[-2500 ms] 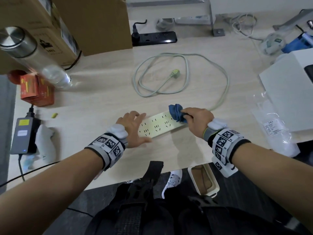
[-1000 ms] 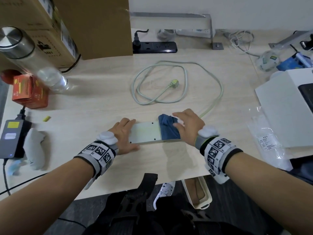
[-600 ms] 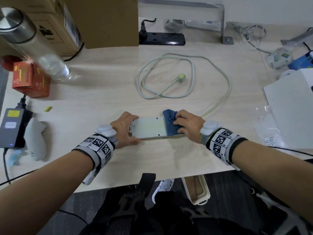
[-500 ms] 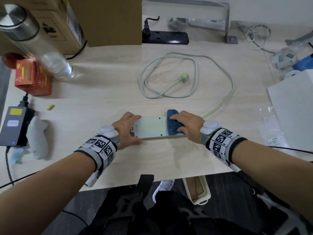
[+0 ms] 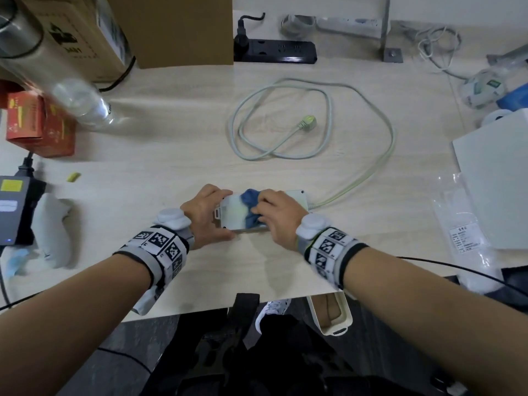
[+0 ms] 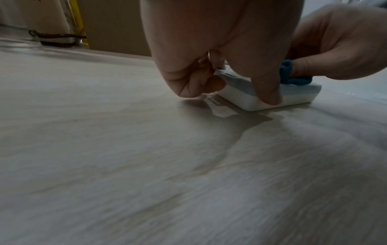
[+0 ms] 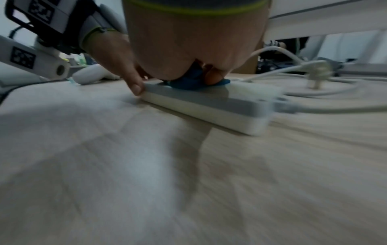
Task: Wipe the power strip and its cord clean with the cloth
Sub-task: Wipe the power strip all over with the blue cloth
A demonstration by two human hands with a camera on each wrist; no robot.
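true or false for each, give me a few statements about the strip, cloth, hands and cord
1. The right hand presses a blue cloth on the power strip. True.
2. The left hand is lifted clear of the strip. False: it grips the strip's left end.
3. The cord lies looped on the table, its plug unplugged. True.
4. The cloth is wrapped around the cord. False: it is on the strip's body.
5. The strip is held in the air. False: it lies on the table.
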